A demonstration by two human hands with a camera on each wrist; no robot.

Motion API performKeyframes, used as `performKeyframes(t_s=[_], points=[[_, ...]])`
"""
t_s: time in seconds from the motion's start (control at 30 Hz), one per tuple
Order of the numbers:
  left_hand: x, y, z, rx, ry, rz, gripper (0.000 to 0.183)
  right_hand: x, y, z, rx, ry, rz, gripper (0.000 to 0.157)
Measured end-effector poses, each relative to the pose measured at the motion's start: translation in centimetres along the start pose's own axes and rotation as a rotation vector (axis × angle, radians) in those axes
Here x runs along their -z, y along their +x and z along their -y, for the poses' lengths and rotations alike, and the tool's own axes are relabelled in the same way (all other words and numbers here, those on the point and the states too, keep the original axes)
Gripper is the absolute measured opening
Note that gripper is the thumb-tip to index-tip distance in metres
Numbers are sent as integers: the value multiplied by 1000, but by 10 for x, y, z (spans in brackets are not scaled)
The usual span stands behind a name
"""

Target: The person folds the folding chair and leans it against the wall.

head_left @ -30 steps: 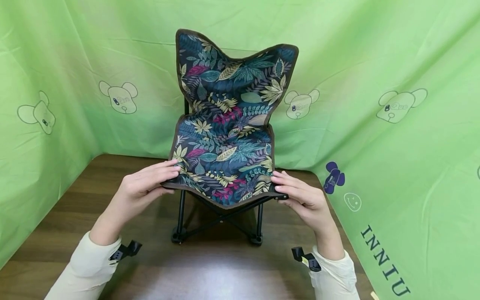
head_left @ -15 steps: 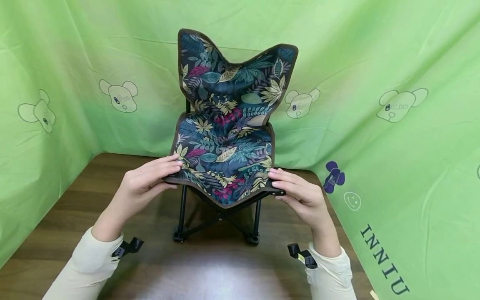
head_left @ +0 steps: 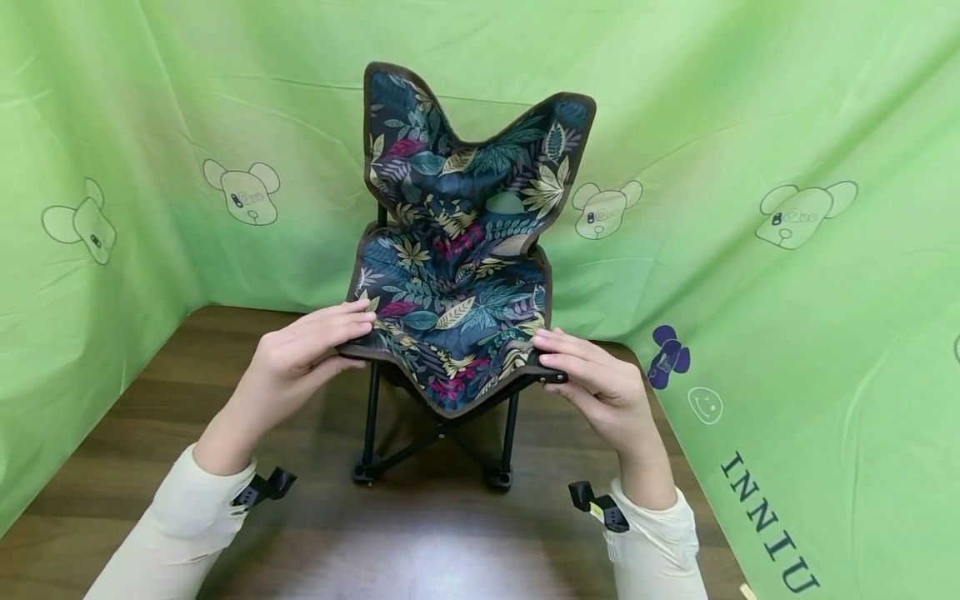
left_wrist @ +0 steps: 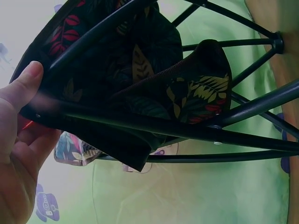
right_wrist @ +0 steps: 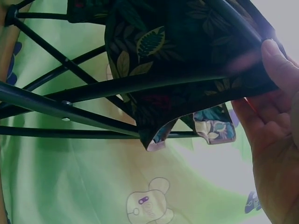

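Observation:
A folding chair (head_left: 457,312) with dark leaf-patterned fabric and a black crossed-leg frame stands on the wooden tabletop, its seat facing me. My left hand (head_left: 303,350) grips the seat's front left corner, fingers on top and thumb below. At the front right corner my right hand (head_left: 596,375) holds the fabric and frame end the same way. From underneath, the left wrist view shows the thumb (left_wrist: 29,79) against the corner beside a black tube (left_wrist: 140,122). In the right wrist view the other thumb (right_wrist: 278,60) presses under its corner. The seat fabric sags in the middle.
Green cloth (head_left: 480,50) printed with bear heads hangs behind and on both sides. The brown wood-grain tabletop (head_left: 300,533) extends in front of the chair. A small camera is strapped to each wrist over the cream sleeves (head_left: 176,517).
Both hands have moved slightly inward and up with the seat corners. The front corners and the chair's feet stand closer together, and the seat and backrest fabric dips more deeply.

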State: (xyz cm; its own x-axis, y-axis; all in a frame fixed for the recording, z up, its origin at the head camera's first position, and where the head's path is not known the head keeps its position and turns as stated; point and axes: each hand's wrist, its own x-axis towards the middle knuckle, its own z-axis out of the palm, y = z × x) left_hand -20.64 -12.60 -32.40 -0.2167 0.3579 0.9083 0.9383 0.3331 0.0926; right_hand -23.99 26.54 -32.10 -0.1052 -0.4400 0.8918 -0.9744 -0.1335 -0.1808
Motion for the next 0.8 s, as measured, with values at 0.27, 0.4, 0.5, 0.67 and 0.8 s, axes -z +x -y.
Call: performKeyframes(t_s=[0.27, 0.4, 0.5, 0.67, 0.8], points=[[-3, 6, -2, -5, 13, -2, 39, -2, 6, 2, -14, -11, -16, 26], [-5, 10, -2, -7, 20, -9, 39, -4, 10, 1, -8, -16, -27, 26], [-8, 13, -3, -16, 25, -18, 38, -5, 14, 1, 1, -22, -32, 27], [-14, 18, -3, -19, 21, -43, 38, -7, 16, 0, 7, -28, -48, 27], [-17, 20, -5, -8, 23, -60, 49, -9, 18, 1, 0, -33, -69, 28]])
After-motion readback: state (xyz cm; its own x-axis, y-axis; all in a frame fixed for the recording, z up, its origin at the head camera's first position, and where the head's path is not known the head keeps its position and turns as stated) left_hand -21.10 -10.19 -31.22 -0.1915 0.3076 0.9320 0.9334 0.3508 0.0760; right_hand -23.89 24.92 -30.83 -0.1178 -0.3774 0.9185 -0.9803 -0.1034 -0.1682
